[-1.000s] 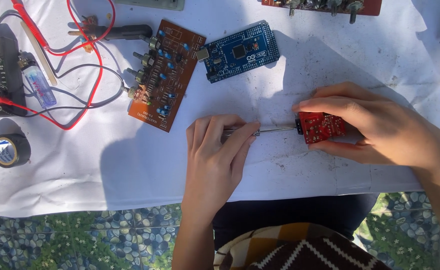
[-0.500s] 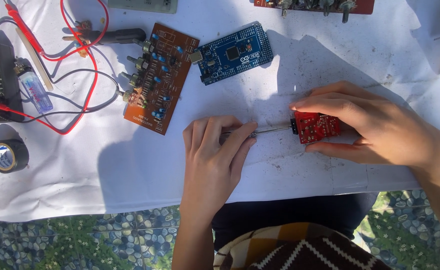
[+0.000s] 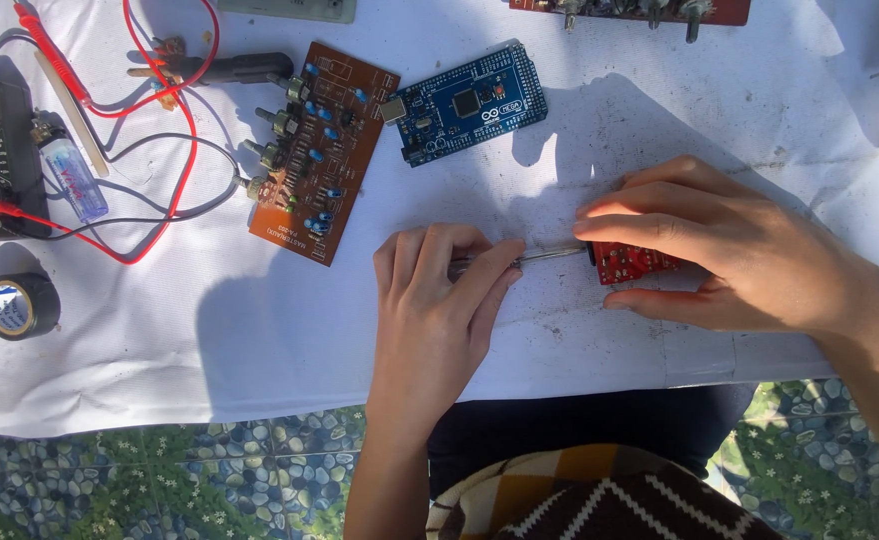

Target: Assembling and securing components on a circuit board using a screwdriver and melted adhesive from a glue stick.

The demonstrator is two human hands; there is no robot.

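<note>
Pinning the small red circuit board [image 3: 631, 262] near the desk's front-right edge with right hand [image 3: 729, 255], fingers curled over it, as before; left hand [image 3: 439, 300] closed around slim metal-shafted screwdriver [image 3: 549, 255], tip touching the board's left edge. No visible shift since earlier, work apparently mid-step. Brown circuit board [image 3: 314, 150] and blue microcontroller board [image 3: 469, 105] lying untouched toward the back edge.

Red small board [image 3: 631, 262], blue board [image 3: 467, 104], orange-brown board [image 3: 321, 148], black tape roll [image 3: 21, 305] lying on white cloth [image 3: 209, 340].
</note>
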